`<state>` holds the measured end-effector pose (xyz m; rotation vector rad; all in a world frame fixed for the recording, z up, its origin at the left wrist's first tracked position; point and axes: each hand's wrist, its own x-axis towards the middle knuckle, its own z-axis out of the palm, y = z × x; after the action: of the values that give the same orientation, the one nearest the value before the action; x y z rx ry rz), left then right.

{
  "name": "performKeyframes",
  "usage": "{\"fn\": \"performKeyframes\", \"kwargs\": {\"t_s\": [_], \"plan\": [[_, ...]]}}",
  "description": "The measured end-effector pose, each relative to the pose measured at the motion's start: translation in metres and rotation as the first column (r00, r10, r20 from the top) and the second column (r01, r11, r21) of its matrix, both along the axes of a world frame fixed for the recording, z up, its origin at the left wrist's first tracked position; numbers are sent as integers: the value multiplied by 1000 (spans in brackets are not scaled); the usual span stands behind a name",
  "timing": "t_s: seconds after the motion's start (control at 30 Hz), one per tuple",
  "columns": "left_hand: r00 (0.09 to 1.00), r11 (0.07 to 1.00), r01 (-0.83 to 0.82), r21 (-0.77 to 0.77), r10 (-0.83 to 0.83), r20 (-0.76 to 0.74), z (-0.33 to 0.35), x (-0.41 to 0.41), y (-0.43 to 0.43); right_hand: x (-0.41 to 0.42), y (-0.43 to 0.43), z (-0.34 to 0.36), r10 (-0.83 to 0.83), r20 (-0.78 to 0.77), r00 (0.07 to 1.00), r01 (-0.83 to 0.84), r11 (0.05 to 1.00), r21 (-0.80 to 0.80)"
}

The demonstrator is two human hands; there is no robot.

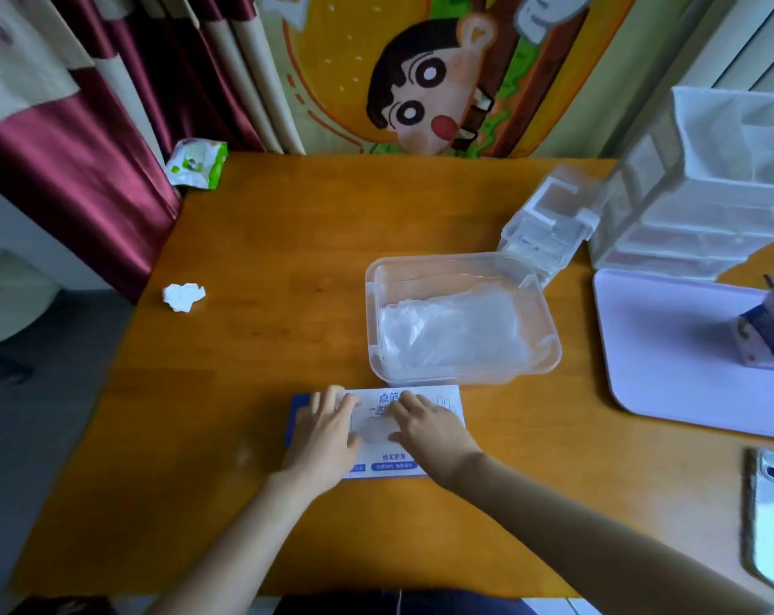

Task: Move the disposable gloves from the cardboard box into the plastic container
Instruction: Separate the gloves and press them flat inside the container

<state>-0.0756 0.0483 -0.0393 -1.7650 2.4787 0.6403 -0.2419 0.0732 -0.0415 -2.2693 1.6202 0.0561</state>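
Note:
A flat white and blue cardboard glove box [438,399] lies on the wooden table near its front middle. My left hand [325,430] rests flat on the box's left part with fingers spread. My right hand [429,426] lies on the box's middle, fingers at the oval opening where clear gloves [374,428] show. Just behind the box stands the clear plastic container [549,330], holding a pile of clear disposable gloves [456,332]. Whether my right fingers pinch a glove is unclear.
A crumpled white paper [183,296] and a green wipes pack [196,164] lie at the left. A clear lidded box [549,219], a drawer unit [704,201], a white tray [669,348] with a small carton [764,332], and a phone [773,512] sit at the right.

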Motion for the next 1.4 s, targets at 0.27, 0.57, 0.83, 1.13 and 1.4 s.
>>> {"fn": "performKeyframes", "kwargs": {"t_s": [0.27, 0.57, 0.83, 1.13, 1.4], "plan": [[997, 987, 53, 150, -62, 53, 0, 5, 8, -1, -5, 9, -17, 15, 1000, 19, 993, -115], [999, 990, 41, 135, -42, 3, 0, 6, 9, -26, -9, 72, -208, 390, 897, 295, 939, -178], [995, 975, 50, 219, -68, 77, 7, 4, 10, -64, -38, 116, -361, 566, 741, 585, 761, -281], [998, 904, 20, 427, 10, -67, 53, -4, -31, -79, -51, 121, -308, 346, 886, 378, 913, -155], [829, 982, 189, -30, -176, -531, 119, -37, -55, -61, -52, 135, -215, 398, 892, 180, 976, 123]]}}
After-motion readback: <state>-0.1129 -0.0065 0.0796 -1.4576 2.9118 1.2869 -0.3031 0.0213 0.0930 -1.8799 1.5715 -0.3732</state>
